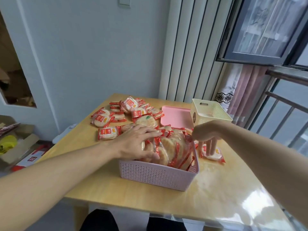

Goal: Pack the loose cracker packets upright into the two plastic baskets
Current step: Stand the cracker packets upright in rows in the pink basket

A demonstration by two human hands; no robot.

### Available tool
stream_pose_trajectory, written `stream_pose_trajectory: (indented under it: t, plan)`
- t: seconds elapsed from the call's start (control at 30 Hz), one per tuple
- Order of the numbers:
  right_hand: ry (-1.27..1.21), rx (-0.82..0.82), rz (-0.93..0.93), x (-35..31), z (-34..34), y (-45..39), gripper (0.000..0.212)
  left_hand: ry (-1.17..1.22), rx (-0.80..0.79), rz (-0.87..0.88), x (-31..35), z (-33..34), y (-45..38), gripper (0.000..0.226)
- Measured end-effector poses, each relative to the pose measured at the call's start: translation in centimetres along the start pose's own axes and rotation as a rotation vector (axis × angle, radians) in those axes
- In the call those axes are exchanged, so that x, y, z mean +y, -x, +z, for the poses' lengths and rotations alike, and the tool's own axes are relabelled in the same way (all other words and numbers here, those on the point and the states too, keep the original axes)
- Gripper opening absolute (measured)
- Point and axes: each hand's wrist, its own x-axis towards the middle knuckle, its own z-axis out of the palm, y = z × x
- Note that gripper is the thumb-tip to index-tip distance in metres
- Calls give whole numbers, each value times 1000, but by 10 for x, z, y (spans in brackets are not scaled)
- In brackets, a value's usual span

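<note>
Your pink basket (156, 174) is perforated plastic, a lattice of small holes in straight, slightly flared walls, and it sits near the middle of the pale wood table (106, 184), whose right half gleams under window glare. Inside it, the packed packets (173, 150) stand on edge in a tight, leaning row: clear crinkled film with red ends over round, pale, bumpy crackers. Your left hand (138, 144) lies spread over the left part of that row, fingers straight and pressing on the packet tops, thumb low against the near ones. Your right hand (206, 135) hangs just right of the basket, fingers pointing down and their tips touching a single packet (212, 154) lying flat on the table; whether they pinch it you cannot tell. The loose packets (126, 114) are heaped beyond the basket, toward the far left of the table, some flat, some overlapping. The cream basket (208, 112), same lattice plastic with a slot handle, stands at the far right corner, a flat pink lid (175, 115) touching its left side. A white ribbed radiator (188, 47) rises behind the table, and cardboard boxes (20, 147) sit on the floor to the left.
</note>
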Motion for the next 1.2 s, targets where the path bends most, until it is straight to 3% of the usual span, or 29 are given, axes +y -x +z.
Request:
stream_pose_trajectory:
  t: [0.07,0.13,0.23,0.4,0.53,0.57,0.67,0.87,1.0,1.1,1.2]
  plan:
    - [-72,-5,18,1,11,-9,29,24,55,11,2,3,2,88]
    - [-139,113,10,-5,16,-20,23,28,68,-13,7,3,1,90]
    - [-133,215,17,-22,12,-38,24,30,71,-101,13,3,-1,92]
    - [-107,216,2,-40,1,-70,26,27,64,-125,12,-12,-1,88]
    - [-31,211,-42,-52,-7,-88,27,22,354,-228,-24,-26,-14,75]
    - [-20,202,-56,-55,-8,-91,29,4,343,-312,-33,-28,-17,78]
    - [-3,189,-98,-68,-11,-91,36,157,82,-505,-41,-27,-20,84]
    - [-14,323,-266,-92,-23,-102,29,200,-75,-537,-16,-29,-23,72]
    - [22,312,-334,-125,-25,-111,27,250,-227,-528,-12,-35,-22,67]
    - [167,378,-443,-150,-14,-119,25,378,-227,-554,-15,-38,-17,101]
    - [62,443,-536,-165,-3,-132,21,437,-150,-566,-29,-24,-15,131]
